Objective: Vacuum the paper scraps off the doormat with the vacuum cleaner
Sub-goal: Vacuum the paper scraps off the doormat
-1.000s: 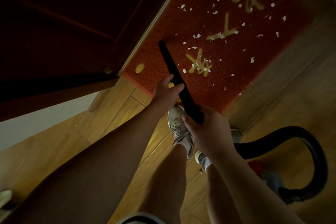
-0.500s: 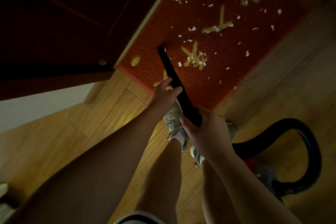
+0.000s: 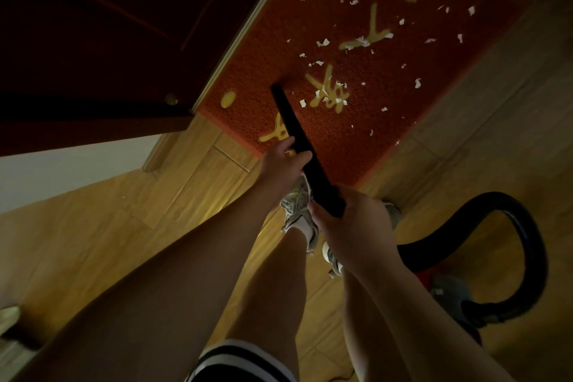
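Observation:
A red doormat (image 3: 375, 121) with yellow characters lies in front of a dark door. Several white paper scraps (image 3: 322, 42) are strewn over its middle and far part. A long black vacuum nozzle (image 3: 291, 124) slants up from my hands, its tip resting on the mat near the door edge. My left hand (image 3: 283, 164) grips the nozzle halfway along. My right hand (image 3: 350, 223) grips its lower end, where the black hose (image 3: 524, 245) begins. The hose loops right and down to the vacuum body (image 3: 446, 291).
The dark red door (image 3: 124, 34) and its pale threshold strip border the mat on the left. Wooden floor (image 3: 192, 205) surrounds the mat. My feet in light sneakers (image 3: 296, 208) stand at the mat's near edge. A white wall strip shows at left.
The nozzle tip has slid a little toward me along the mat near the door. The view has shifted, so the mat sits higher in the frame.

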Demonstrator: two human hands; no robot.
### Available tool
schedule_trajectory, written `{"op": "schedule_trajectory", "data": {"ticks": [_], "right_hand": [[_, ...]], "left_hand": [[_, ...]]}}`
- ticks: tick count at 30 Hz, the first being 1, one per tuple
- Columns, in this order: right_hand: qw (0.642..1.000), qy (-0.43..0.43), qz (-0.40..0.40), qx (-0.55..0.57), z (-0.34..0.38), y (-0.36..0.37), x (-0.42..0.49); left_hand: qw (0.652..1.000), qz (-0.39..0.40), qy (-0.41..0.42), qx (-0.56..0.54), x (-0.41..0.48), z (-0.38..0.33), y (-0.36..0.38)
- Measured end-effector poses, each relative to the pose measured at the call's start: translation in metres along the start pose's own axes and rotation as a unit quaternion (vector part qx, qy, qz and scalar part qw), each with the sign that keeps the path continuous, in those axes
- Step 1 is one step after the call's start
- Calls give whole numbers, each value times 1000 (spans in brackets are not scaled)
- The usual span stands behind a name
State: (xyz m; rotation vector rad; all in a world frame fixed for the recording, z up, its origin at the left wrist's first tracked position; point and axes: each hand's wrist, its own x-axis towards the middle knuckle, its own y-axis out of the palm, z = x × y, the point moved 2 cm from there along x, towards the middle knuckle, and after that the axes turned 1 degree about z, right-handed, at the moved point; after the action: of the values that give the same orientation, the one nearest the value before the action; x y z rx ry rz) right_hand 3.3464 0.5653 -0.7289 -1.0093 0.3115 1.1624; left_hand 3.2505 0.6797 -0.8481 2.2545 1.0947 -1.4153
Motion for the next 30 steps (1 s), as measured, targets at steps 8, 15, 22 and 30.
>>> {"op": "schedule_trajectory", "data": {"ticks": [8,15,22,30], "right_hand": [[1000,28,4,-1,-16,-7,-9],[999,44,9,-2,-27,-15,-14],[999,46,13,7,-33,-19,-15],[998,60,13,11,-40,-33,-26]], "left_hand": [[999,20,-14,-25,-7,13,16],[999,25,-6,-23,-13,9,31],[999,27,-19,-7,-16,5,38],[999,36,-27,10,-26,4,53]]}}
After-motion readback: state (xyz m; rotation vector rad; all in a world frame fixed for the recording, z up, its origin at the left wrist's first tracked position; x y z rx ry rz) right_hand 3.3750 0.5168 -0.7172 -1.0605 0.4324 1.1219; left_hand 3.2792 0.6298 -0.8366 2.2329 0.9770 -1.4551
